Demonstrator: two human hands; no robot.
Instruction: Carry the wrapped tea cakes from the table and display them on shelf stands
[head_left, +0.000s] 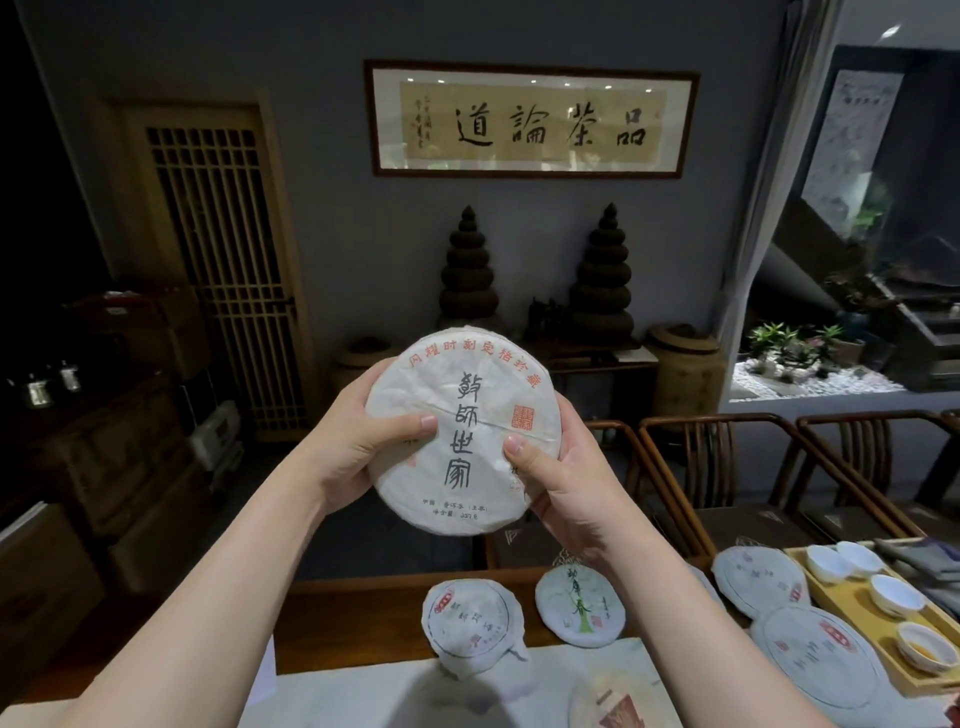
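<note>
in the head view, both hands are holding one wrapped tea cake (462, 431) up in the air, in front of the chest and well above the table (358, 618), its printed face tilting toward the camera. the left hand (358, 441) is gripping the disc's left edge, thumb curling over the front paper and the other fingers hiding behind it; the right hand (561, 483) is clamping the right edge the same way, thumb pressing the face near the middle. the cake is lying squarely between the two palms, neither hand nearer than the other, and being round it is showing no long axis, only a flat face and a thin rim. no shelf stand is appearing here, so the carry is probably just beginning and calling for a turn away from the table. the wrapper is thin, creased white paper with black and red printing, pleating softly at the rim. on the table below, more wrapped cakes (470, 626) are lying flat, some on a pale cloth (363, 696), and small white cups (896, 595) are sitting in a wooden tray (841, 605), which looks like bamboo, though that is hard to judge.
</note>
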